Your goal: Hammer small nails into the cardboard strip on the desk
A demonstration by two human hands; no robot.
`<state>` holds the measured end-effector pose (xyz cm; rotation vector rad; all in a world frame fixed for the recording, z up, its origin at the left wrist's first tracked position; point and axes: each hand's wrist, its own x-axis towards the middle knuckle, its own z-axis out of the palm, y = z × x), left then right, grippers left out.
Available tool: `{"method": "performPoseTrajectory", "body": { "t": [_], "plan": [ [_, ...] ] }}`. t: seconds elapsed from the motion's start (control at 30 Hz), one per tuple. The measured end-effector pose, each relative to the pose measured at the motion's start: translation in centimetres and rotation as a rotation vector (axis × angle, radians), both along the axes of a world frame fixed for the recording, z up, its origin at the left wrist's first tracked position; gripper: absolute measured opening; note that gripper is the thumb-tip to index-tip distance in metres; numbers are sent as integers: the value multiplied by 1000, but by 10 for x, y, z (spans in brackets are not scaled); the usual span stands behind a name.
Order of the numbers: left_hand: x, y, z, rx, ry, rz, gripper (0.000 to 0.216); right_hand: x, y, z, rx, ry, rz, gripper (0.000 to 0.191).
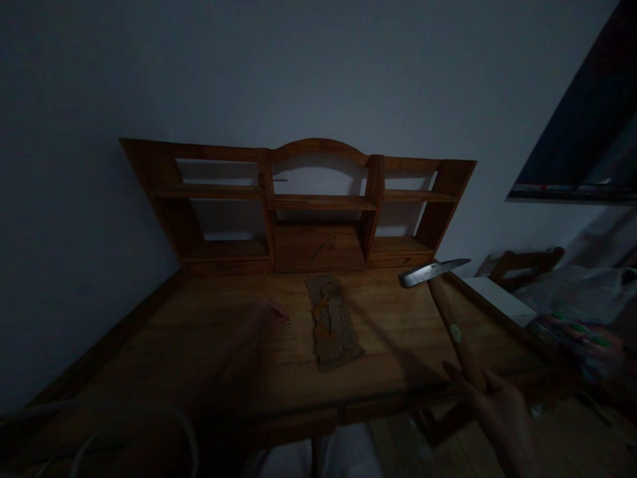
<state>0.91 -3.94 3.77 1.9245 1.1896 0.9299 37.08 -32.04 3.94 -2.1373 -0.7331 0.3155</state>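
Observation:
My right hand (497, 408) is wrapped round the lower part of a hammer's wooden handle. The hammer (450, 322) is raised at the right side of the desk, its metal head up and away from me. Left of the desk's middle, my left hand (266, 315) is closed in a pinch above the desktop. A tiny glint shows at its fingertips, too small and dark to name. Just right of those fingers, a ragged piece of cardboard (341, 352) lies flat, with dark and orange marks on it. My left forearm is mostly lost in shadow.
The wooden desk (199, 305) has a shelf unit (323, 202) along its back, against the wall. To the right are a chair (527, 262), a white box-like surface (497, 297) and plastic bags (582, 292). A pale cable (186, 425) loops at the lower left.

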Motion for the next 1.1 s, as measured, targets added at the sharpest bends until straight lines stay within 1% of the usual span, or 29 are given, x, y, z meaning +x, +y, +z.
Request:
{"method": "performPoseTrajectory", "body": {
  "t": [0.07, 0.1, 0.17, 0.23, 0.27, 0.33, 0.43, 0.53, 0.6, 0.7, 0.8, 0.97, 1.03, 1.1],
  "plan": [
    [3, -3, -8, -8, -13, -62, 10, -3, -2, 3, 31, -36, -18, 43],
    [6, -8, -9, -7, -33, -55, 11, -4, -3, 4, 51, -52, -20, 43],
    [15, -23, -10, -21, -85, 19, 19, -7, -4, 6, 82, -72, -9, 41],
    [28, -45, -9, -61, -155, 76, 22, -8, -4, 7, 103, -84, 6, 40],
    [36, -56, -10, -71, -200, 54, 23, -8, -3, 7, 112, -92, 2, 40],
    [53, -76, -12, -60, -281, 67, 21, -6, 0, 3, 122, -92, -6, 40],
    [72, -94, -19, -13, -301, 44, 19, -3, 3, -6, 90, -81, 34, 38],
    [81, -102, -23, 60, -204, 63, 17, -2, 3, -13, 33, -121, 75, 37],
    [82, -106, -22, 97, -114, 80, 16, -4, 1, -14, 10, -154, 89, 40],
    [82, -111, -19, 140, -41, 79, 15, -6, -1, -16, 31, -177, 115, 45],
    [84, -113, -17, 192, -52, 49, 16, -8, -1, -20, 27, -203, 133, 50],
    [88, -112, -19, 221, -62, 26, 16, -13, 1, -21, -74, -259, 134, 55],
    [90, -113, -19, 225, -55, 18, 15, -17, 1, -18, -73, -315, 134, 53],
    [91, -114, -19, 234, -43, 26, 15, -19, 0, -15, -40, -383, 161, 48]
  ]
}}
